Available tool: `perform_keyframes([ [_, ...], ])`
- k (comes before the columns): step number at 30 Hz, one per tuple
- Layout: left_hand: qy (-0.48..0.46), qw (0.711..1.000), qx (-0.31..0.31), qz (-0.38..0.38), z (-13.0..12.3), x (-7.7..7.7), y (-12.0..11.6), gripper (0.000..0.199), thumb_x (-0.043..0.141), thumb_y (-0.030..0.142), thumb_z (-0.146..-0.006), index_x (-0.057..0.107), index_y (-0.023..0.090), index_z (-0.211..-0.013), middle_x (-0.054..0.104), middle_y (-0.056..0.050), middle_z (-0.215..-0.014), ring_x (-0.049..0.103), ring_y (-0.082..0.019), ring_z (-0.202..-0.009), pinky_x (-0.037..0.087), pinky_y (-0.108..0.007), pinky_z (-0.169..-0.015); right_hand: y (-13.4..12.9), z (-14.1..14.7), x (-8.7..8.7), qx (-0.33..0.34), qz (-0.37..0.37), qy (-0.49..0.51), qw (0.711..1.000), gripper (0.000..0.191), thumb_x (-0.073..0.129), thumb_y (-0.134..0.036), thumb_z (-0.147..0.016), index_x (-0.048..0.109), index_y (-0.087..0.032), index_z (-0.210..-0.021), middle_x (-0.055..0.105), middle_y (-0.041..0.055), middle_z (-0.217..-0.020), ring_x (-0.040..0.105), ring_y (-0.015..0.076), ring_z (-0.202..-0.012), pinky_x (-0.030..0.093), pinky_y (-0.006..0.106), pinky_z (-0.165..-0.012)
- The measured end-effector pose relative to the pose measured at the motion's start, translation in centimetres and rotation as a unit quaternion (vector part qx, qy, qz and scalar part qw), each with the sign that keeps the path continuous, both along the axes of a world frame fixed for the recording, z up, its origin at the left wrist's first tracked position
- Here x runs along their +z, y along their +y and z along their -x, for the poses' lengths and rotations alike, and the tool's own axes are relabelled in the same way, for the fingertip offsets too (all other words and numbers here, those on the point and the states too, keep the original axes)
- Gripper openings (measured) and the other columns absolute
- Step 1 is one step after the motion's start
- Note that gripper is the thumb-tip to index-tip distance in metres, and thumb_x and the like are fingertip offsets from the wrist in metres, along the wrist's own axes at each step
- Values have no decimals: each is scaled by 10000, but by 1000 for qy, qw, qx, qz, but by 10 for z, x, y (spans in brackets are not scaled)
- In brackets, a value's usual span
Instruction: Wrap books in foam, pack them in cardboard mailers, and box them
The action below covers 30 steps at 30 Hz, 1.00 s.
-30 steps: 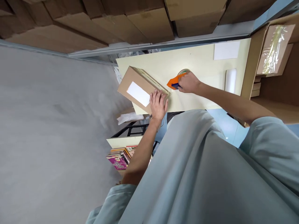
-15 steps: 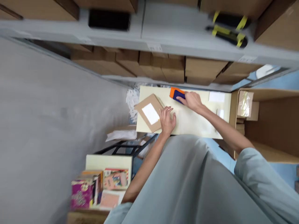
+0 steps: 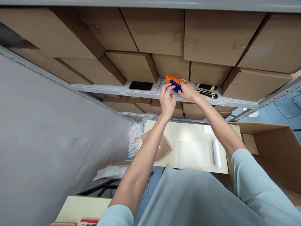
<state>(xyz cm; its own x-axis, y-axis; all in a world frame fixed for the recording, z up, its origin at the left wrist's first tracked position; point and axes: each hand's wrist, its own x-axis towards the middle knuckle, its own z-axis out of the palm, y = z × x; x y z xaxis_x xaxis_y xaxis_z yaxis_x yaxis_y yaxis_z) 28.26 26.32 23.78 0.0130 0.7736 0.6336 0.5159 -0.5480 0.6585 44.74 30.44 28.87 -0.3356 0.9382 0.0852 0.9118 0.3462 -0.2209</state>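
Along the shelf (image 3: 156,89) lie, left to right, one black slab (image 3: 141,85), one orange-and-blue tape dispenser (image 3: 174,83) and two black-and-yellow knives (image 3: 207,93). The left hand (image 3: 167,102) has its fingers loosely curled at the dispenser's left end; whether they grip it I cannot tell. The right hand (image 3: 188,92) has its fingers closed on the dispenser's right part. Half a second ago the dispenser was over the table (image 3: 181,130); now both hands are up at the shelf. Brown boxes (image 3: 171,65) stand right behind it. Below, the left forearm partly hides one carton (image 3: 165,148); one white roll (image 3: 216,153) lies further right, beside a large open box (image 3: 277,153).
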Motion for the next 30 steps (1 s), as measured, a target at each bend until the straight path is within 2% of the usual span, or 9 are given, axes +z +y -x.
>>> perform_keyframes([
  [7, -11, 1000, 9, 18, 18, -11, -23, 349, 590, 121, -1006, 772, 220, -1286, 675, -121, -1417, 745, -237, -1265, 697, -374, -1065, 34, 12, -22, -13, 23, -72, 997, 517, 517, -224, -1021, 592, 99, -1417, 733, 391, -1339, 706, 417, -1297, 485, 558, -1190],
  [9, -10, 999, 25, 42, 33, -30, -43, 327, 613, 142, -1007, 771, 221, -1282, 673, -119, -1422, 757, -233, -1218, 701, -379, -1053, 25, 12, -29, -16, -41, -31, 999, 546, 482, -244, -1045, 568, 105, -1456, 672, 401, -1428, 642, 444, -1378, 455, 627, -1211],
  [11, -3, 995, 52, 86, 53, -62, -71, 326, 617, 158, -1007, 767, 229, -1289, 667, -119, -1444, 756, -233, -1219, 700, -380, -1050, 3, 13, -45, -30, -115, 51, 992, 569, 409, -274, -1096, 544, 61, -1536, 600, 379, -1533, 573, 454, -1456, 437, 664, -1224],
  [14, 22, 977, 100, 188, 82, -127, -135, 329, 597, 175, -1014, 765, 234, -1290, 659, -130, -1477, 724, -250, -1312, 682, -385, -1080, -57, 18, -101, -69, -138, 187, 970, 604, 267, -340, -1168, 501, -64, -1652, 521, 296, -1647, 481, 421, -1569, 427, 647, -1259],
  [17, 66, 950, 124, 280, 102, -184, -208, 337, 572, 190, -1036, 763, 217, -1313, 667, -156, -1498, 657, -288, -1455, 607, -437, -1205, -152, 31, -188, -102, -3, 258, 961, 651, 213, -466, -1199, 488, -115, -1674, 534, 261, -1639, 474, 408, -1593, 438, 665, -1265],
  [20, 134, 929, 92, 333, 107, -216, -259, 386, 535, 265, -1104, 719, 214, -1440, 631, -160, -1612, 513, -299, -1630, 414, -498, -1379, -260, 51, -269, -144, 163, 314, 924, 729, 250, -610, -1189, 532, -106, -1635, 597, 281, -1592, 542, 394, -1541, 456, 636, -1284],
  [22, 176, 916, 59, 356, 105, -228, -272, 455, 504, 364, -1149, 653, 215, -1552, 557, -158, -1717, 379, -290, -1721, 292, -509, -1435, -320, 64, -305, -169, 240, 356, 887, 818, 256, -723, -1160, 560, -117, -1618, 641, 280, -1561, 588, 386, -1509, 472, 617, -1292],
  [26, 216, 898, 28, 383, 102, -245, -268, 637, 412, 528, -1178, 505, 174, -1698, 406, -174, -1837, 195, -284, -1787, 149, -513, -1469, -379, 88, -334, -180, 351, 418, 818, 1004, 245, -893, -1082, 531, -144, -1686, 592, 239, -1674, 536, 366, -1608, 409, 578, -1377],
  [30, 213, 894, 16, 393, 107, -255, -265, 733, 355, 596, -1175, 413, 152, -1755, 322, -179, -1877, 122, -286, -1798, 94, -534, -1473, -377, 118, -336, -159, 401, 484, 761, 1032, 212, -908, -1079, 446, -179, -1772, 446, 132, -1824, 346, 296, -1745, 253, 496, -1467],
])
